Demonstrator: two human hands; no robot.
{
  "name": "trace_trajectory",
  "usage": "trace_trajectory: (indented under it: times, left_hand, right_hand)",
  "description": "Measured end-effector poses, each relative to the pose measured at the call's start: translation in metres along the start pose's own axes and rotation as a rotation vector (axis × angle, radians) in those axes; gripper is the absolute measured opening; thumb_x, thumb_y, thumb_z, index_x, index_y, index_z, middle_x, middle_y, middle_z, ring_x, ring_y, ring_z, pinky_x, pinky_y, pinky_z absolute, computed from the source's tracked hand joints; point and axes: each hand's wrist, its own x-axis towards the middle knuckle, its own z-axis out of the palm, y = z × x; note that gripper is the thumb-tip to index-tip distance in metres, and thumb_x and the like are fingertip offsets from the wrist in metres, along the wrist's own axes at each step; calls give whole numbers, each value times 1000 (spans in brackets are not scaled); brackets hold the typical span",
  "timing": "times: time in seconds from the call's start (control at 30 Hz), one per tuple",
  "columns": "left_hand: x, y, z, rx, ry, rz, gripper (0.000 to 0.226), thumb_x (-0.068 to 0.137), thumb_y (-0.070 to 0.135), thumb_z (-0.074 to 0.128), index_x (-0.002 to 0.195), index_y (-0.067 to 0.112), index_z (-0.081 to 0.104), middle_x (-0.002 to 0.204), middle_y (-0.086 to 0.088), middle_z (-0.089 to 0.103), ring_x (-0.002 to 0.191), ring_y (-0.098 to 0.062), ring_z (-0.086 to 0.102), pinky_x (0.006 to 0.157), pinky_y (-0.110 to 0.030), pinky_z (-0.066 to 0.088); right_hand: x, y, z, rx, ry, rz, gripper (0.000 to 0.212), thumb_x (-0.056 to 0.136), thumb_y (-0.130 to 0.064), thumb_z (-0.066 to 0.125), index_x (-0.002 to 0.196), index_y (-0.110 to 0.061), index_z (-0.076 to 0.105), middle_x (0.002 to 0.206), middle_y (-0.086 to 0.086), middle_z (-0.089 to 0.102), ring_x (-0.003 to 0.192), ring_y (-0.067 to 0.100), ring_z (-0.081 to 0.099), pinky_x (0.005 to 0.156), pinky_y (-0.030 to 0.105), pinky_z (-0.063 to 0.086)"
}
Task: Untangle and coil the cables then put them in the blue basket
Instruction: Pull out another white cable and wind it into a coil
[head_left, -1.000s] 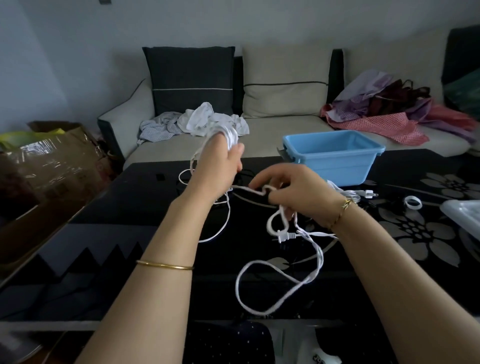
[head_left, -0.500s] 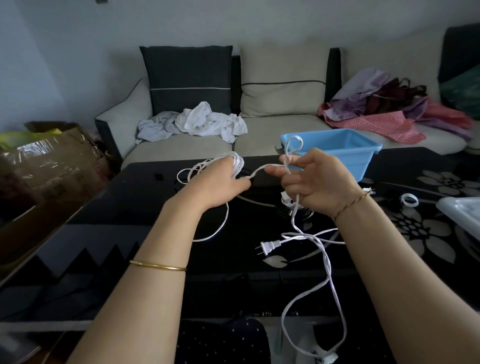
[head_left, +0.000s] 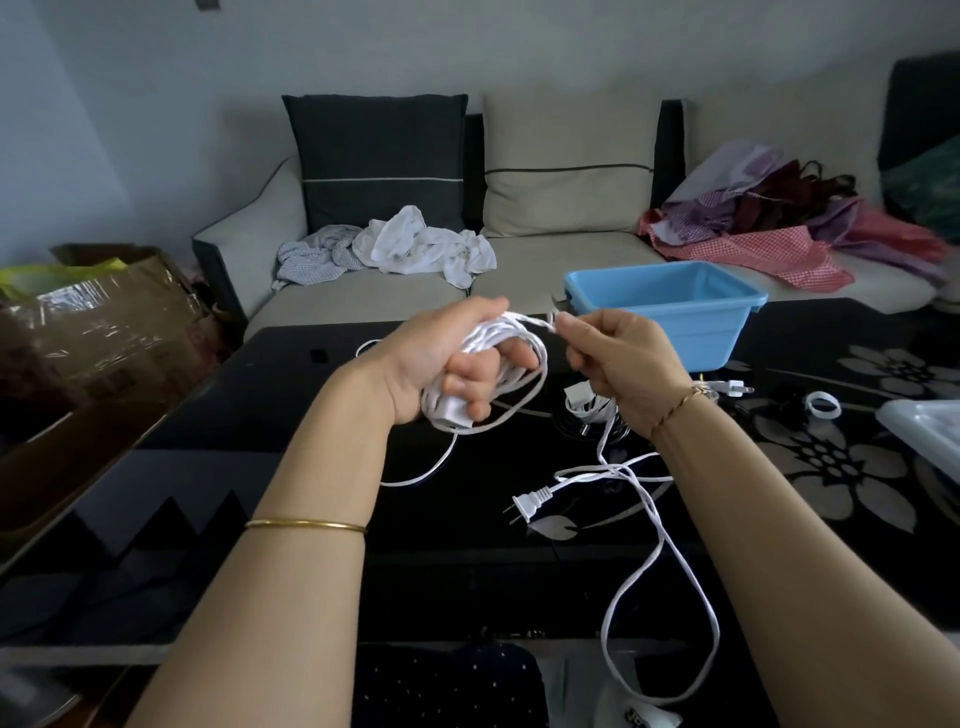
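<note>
My left hand (head_left: 457, 358) grips a bundle of white cable loops (head_left: 519, 374) wound around its fingers, held above the black table. My right hand (head_left: 618, 364) pinches the same white cable just to the right of the bundle. From there the cable hangs down in a long loop (head_left: 660, 587) past the table's near edge, and its two-pin plug (head_left: 530, 506) lies on the table. The blue basket (head_left: 670, 306) stands empty at the table's far side, behind my right hand. More white cables and a plug (head_left: 732, 387) lie under my right wrist.
A black glass table (head_left: 260, 467) with a flower pattern fills the foreground. A small white coiled cable (head_left: 822, 405) and a clear plastic lid (head_left: 930, 436) sit at the right. Behind stands a sofa (head_left: 519, 291) with clothes; a cardboard box (head_left: 98, 332) is at the left.
My left hand turned palm-up and now holds more loops. My right hand came down and closer to the bundle, feeding cable. The plug stayed on the table.
</note>
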Motion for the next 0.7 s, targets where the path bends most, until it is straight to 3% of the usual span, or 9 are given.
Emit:
trace_trajectory:
  times: [0.1,0.23,0.33,0.5,0.63,0.7]
  left_hand:
    - [0,1,-8,-256,-16,13,54,100,37,29,69,6,62,32,11,23,27,-4,22,42,-18,36]
    - [-3,2,-11,-434,3,15,54,97,34,31,63,7,62,31,10,24,27,-4,23,41,-17,38]
    - [-5,5,-14,-530,68,59,51,96,33,33,60,9,60,31,8,25,27,-4,24,40,-16,37]
    - [-6,10,-11,-606,95,123,53,96,36,34,59,8,61,33,8,25,28,-5,24,41,-15,37]
    - [-10,14,-6,-632,86,172,54,97,36,35,61,8,62,34,8,26,29,-5,25,40,-16,38]
    - [-11,16,-4,-635,99,193,54,98,37,34,62,8,62,34,8,26,29,-5,25,39,-17,39]
  right_hand:
    - [-1,0,-2,-47,-31,19,24,84,-32,67,68,-15,59,52,-5,41,44,7,26,37,17,19]
    - [0,2,-6,14,-29,38,25,83,-22,70,65,-20,52,50,-9,37,42,5,23,37,18,16]
    - [1,3,-13,85,20,83,26,89,-23,63,66,-19,52,58,-3,45,42,5,30,37,15,17]
    - [1,7,-15,-39,-36,167,26,95,-28,54,72,-16,59,66,-1,55,52,9,48,47,19,37]
    - [2,10,-17,19,-127,324,32,97,-32,48,75,-13,60,65,0,50,54,11,47,55,25,43]
    - [4,12,-18,72,-145,363,33,99,-30,46,75,-11,59,63,0,44,49,9,41,51,23,40]
